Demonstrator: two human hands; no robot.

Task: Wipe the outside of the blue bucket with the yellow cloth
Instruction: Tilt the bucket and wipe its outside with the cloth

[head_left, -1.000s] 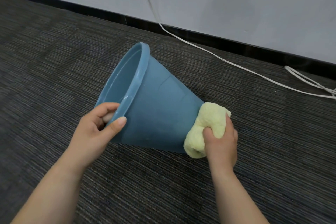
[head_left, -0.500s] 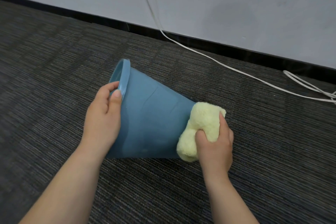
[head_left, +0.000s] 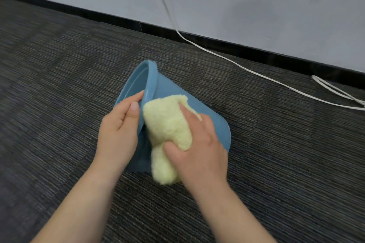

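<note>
- Sideways on the dark striped carpet (head_left: 59, 89) lies the blue plastic bucket (head_left: 169, 89), rim facing left.
- Left hand (head_left: 118, 130) grips its rim.
- Right hand (head_left: 199, 144) clutches the fluffy yellow cloth (head_left: 167, 124), pressed against the bucket's outer wall.

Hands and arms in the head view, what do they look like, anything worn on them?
Both are bare. The left hand and the right hand wear no gloves, and no rings, watch or bracelet show. Both forearms are uncovered to the bottom edge of the picture, with no sleeve in view. The one clearly visible nail, on the left thumb, is short and unpainted.
</note>
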